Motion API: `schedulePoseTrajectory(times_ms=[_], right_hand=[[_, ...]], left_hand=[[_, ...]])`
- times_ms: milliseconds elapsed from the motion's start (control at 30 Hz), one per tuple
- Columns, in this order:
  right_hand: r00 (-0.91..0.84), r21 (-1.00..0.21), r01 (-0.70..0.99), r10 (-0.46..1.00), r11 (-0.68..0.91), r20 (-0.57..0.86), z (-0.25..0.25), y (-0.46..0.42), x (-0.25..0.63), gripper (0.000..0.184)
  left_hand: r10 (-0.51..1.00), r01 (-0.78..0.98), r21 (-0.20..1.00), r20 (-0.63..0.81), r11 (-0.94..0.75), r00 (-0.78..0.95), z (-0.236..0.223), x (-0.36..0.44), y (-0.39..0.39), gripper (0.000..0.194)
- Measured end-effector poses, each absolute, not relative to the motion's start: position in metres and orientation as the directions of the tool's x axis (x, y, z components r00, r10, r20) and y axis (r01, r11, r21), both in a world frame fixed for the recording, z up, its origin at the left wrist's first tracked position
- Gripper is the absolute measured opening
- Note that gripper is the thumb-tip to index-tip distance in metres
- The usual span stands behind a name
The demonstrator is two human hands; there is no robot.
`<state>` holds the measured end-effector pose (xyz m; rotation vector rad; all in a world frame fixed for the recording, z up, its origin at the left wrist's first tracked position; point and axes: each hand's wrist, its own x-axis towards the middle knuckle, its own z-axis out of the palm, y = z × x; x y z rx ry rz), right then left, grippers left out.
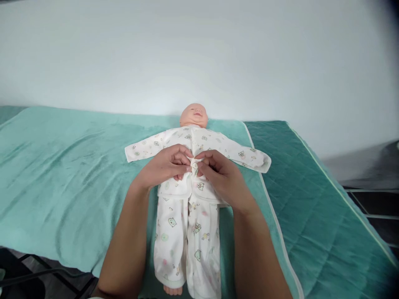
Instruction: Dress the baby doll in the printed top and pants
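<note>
A baby doll [193,116] lies on its back, dressed in a white patterned jacket [174,189] and matching trousers [171,245]. Both sleeves stretch out to the sides, and one bare foot shows below a trouser leg. My left hand [170,164] pinches the jacket's front edge between thumb and fingers. Facing it, my right hand [220,170] pinches the other side of the front opening. A pale button [195,166] shows between my fingertips at the doll's belly. Whether it sits through its buttonhole I cannot tell.
Beneath the doll lies a light green blanket [77,178]. Darker quilted green bedding [314,199] reaches out to the right. A white wall [199,54] rises behind. At lower left a black cable [46,272] runs beside the bed, and metal rails [374,216] show at right.
</note>
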<state>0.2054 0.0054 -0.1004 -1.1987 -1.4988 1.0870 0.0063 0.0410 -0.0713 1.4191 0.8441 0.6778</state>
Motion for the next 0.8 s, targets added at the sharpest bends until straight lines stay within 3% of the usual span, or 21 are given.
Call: schedulePoseTrajectory(times_ms=[433, 800], right_hand=[[-0.012, -0.956, 0.28, 0.996, 0.089, 0.089, -0.099, 0.0049, 0.2044, 0.011], [-0.033, -0.945, 0.322, 0.998, 0.054, 0.046, -0.0953, 0.0024, 0.2051, 0.018]], left_hand=[[0.873, 0.208, 0.978, -0.121, 0.023, 0.472, -0.0693, 0.0091, 0.0395, 0.01], [0.879, 0.239, 0.971, -0.135, 0.025, 0.457, -0.0683, 0.0115, 0.0397, 0.009]])
